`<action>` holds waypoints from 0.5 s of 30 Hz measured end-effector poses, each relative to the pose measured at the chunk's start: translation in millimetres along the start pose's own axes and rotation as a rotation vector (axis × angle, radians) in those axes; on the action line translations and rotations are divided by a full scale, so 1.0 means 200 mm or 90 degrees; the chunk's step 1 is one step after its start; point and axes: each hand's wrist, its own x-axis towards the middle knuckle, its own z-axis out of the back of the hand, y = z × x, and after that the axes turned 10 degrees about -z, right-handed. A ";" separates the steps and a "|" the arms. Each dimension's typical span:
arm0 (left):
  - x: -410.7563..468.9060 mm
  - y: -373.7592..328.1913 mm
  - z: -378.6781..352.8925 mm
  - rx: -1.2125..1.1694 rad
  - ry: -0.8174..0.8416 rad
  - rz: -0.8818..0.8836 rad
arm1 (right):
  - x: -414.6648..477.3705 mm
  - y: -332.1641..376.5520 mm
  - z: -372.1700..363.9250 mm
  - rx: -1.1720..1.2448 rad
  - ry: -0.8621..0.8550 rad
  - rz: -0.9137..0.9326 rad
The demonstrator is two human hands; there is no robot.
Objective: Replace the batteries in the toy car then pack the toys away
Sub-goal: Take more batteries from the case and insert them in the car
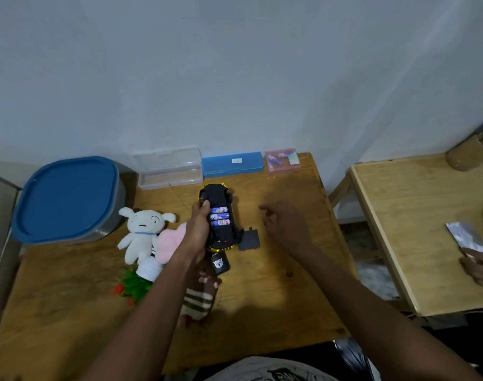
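On wooden desk (276,298) by pale wall (234,78): left hand (197,229) fingers clamped on upturned toy car (219,215); right hand (285,226) fingers loosely apart, empty.

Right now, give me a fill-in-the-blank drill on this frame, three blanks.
1. The upside-down black and gold toy car is held by the ____ hand.
2. Its open compartment shows ____ blue-labelled batteries.
3. The flat black battery cover lies on the wooden table to the car's ____.

Missing words: left; three; right
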 end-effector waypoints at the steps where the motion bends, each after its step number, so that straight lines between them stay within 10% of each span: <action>1: 0.01 0.00 0.02 -0.001 -0.009 -0.001 | -0.02 -0.02 -0.02 -0.044 0.029 -0.025; 15: -0.04 0.09 0.02 -0.001 -0.010 0.037 | -0.14 -0.02 -0.22 -0.122 0.135 -0.041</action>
